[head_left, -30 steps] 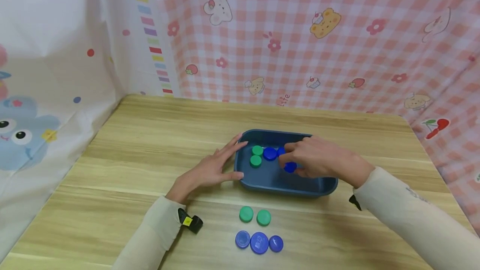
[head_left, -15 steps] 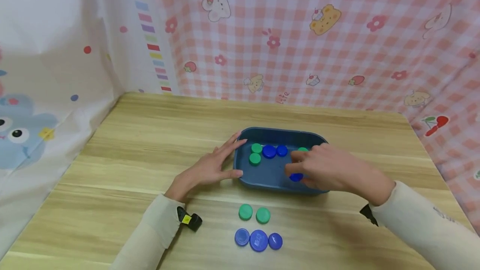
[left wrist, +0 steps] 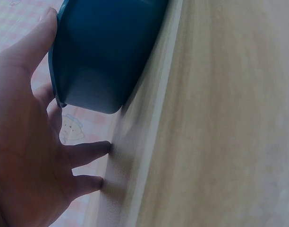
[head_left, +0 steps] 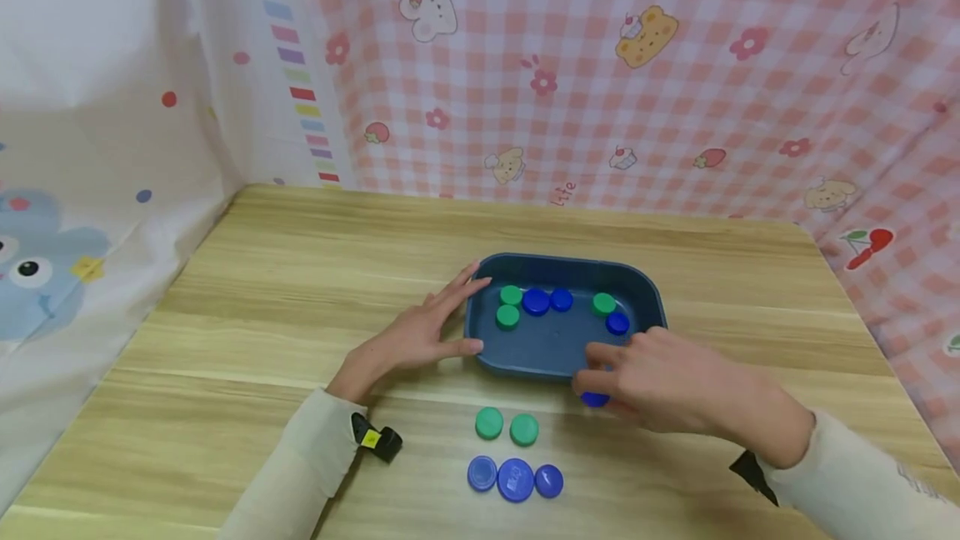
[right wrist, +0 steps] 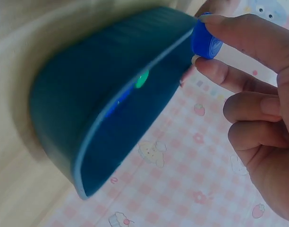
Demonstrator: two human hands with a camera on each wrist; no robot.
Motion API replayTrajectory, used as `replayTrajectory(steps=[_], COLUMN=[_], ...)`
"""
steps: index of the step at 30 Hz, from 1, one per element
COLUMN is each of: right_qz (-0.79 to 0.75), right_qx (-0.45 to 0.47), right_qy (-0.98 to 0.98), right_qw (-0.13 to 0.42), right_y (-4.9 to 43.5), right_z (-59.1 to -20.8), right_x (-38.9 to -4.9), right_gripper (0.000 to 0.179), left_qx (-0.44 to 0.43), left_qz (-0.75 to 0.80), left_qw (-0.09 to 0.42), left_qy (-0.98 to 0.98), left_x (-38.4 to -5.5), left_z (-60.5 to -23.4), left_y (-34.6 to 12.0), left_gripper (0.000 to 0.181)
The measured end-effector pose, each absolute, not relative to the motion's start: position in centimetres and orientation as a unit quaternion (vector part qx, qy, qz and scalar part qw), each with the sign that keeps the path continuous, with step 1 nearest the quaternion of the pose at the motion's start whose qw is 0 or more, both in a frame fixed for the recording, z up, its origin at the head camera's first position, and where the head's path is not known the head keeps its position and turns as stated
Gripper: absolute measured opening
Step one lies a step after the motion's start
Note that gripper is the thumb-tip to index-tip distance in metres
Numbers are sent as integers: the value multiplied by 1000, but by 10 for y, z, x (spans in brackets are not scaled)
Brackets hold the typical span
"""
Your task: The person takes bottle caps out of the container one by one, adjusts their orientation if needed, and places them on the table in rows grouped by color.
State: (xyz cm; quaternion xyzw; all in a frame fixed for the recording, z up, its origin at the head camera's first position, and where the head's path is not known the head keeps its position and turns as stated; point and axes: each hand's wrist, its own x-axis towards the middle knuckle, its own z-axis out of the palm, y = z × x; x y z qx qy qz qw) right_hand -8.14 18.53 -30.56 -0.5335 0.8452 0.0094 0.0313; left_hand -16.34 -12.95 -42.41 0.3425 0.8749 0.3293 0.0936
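Head cam: R hand [head_left: 675, 382] hides tray [head_left: 540, 348] corner, 5 caps [head_left: 516, 480] on tbl [head_left: 300, 273].

a round blue cap [head_left: 596, 400], pinched by the right hand [head_left: 671, 382], is just outside the near side of the dark blue tray [head_left: 551, 352]; the round-cornered tray sits upright, the left hand [head_left: 416, 338] touching its left end; three green caps [head_left: 603, 304] and three blue caps [head_left: 536, 302] lie inside; five others [head_left: 516, 480], two green, three blue, lie nearer.
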Motion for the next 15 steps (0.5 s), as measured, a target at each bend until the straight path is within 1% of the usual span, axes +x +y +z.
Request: replayTrajectory(steps=[9,15], right_qz=[-10,-19], right_qx=[-538,-532], right_qy=[841,844], right_qw=[50,65], right_y=[187,187], right_z=[-323,-333], right_x=[-65,-58], right_gripper=[25,22], left_qx=[346,345], left_qz=[334,337], left_qw=[92,91], left_qy=[872,871], left_x=[-162,-163], left_z=[-424,-423], left_y=[-129,-128], left_gripper=[82,82])
